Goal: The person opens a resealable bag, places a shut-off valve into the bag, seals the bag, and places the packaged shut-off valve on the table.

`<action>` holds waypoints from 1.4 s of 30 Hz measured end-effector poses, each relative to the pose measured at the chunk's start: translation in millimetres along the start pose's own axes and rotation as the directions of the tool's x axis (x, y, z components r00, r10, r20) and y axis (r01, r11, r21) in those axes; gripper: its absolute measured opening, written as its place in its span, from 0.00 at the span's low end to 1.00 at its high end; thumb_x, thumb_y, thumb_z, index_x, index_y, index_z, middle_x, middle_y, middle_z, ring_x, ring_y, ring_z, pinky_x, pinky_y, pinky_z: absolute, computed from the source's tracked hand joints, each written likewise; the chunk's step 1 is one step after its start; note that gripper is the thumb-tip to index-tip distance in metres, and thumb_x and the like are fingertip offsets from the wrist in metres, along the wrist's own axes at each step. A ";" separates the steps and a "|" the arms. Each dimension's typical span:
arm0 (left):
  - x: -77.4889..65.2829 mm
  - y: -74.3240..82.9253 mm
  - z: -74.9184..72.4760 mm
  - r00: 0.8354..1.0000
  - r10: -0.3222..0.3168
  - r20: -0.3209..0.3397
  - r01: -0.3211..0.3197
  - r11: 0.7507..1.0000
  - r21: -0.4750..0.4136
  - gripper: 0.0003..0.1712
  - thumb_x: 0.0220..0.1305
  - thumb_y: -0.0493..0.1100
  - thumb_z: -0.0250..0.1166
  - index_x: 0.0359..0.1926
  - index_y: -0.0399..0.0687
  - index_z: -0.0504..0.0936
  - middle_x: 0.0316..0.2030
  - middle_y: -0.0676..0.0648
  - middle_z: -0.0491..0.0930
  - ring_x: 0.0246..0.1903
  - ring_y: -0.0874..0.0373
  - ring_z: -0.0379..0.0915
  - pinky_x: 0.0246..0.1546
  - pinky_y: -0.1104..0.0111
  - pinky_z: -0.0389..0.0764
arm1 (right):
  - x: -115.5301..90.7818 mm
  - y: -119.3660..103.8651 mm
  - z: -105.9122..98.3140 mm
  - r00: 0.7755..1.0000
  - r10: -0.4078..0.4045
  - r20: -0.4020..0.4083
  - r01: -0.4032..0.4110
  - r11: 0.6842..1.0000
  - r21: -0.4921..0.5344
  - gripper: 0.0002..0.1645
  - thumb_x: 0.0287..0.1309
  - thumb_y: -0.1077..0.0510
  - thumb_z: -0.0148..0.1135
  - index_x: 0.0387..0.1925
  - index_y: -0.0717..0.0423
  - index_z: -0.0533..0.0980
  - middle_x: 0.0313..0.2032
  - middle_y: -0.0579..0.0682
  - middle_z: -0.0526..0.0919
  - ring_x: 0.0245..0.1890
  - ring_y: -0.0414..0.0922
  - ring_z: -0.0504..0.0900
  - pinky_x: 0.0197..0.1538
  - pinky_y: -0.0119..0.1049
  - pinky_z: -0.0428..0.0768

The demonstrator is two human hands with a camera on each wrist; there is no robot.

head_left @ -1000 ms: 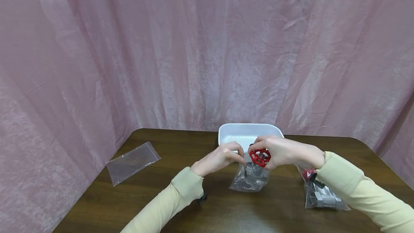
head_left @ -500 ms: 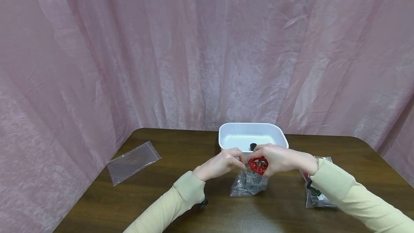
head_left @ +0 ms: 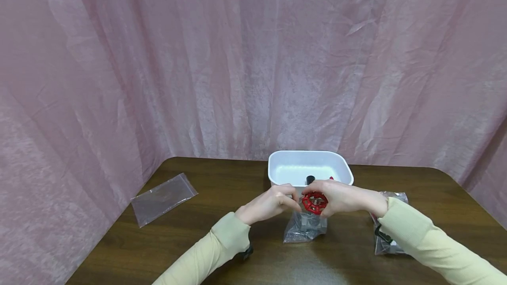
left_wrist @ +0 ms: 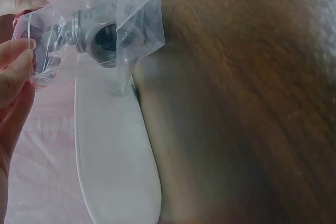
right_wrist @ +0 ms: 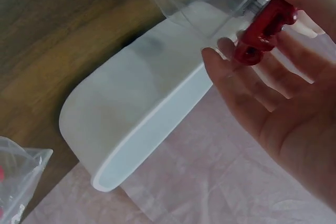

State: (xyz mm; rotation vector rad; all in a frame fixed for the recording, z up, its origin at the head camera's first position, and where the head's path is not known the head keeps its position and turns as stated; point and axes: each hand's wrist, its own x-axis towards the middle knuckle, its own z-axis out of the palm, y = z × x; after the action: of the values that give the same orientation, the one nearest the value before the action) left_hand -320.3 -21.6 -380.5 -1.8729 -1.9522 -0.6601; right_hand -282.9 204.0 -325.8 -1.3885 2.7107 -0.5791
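Observation:
A grey metal valve [left_wrist: 94, 30] with a red handwheel [head_left: 314, 202] is inside a clear plastic bag [head_left: 294, 231], close over the table in front of the white tub. My right hand [head_left: 343, 196] holds the handwheel, thumb at its near side and fingers at its far side. In the right wrist view the fingers lie under the red wheel [right_wrist: 265, 30]. From the other side, my left hand [head_left: 273, 202] pinches the bag's upper edge beside the wheel, thumb against fingers. The lower bag hangs around the valve body, with its round port facing the left wrist camera.
Behind the hands stands the white tub [head_left: 289, 175], with a black round piece [head_left: 310, 179] and a bit of red showing in it. A flat clear zip bag [head_left: 162, 199] lies at the left. Another bagged part [head_left: 382, 246] lies at the right, partly under my right sleeve.
Both hands have come slightly down and nearer with the bagged valve, uncovering more of the tub and its black piece. The grips look the same.

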 end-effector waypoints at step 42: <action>10.3 5.8 1.3 0.999 0.044 0.004 -0.044 0.996 0.082 0.15 0.54 0.25 0.62 0.32 0.49 0.86 0.31 0.55 0.72 0.35 0.67 0.65 0.40 0.82 0.65 | -53.9 15.3 26.2 0.967 0.002 -0.256 0.016 0.998 0.067 0.05 0.48 0.61 0.67 0.27 0.50 0.77 0.27 0.37 0.75 0.25 0.33 0.73 0.27 0.29 0.74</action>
State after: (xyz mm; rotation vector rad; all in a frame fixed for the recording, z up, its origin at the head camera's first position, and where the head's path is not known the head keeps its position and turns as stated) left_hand -315.0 -12.2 -375.3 -1.8623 -1.9035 -0.5572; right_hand -257.2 246.7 -362.5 -1.3958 2.8473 -0.9033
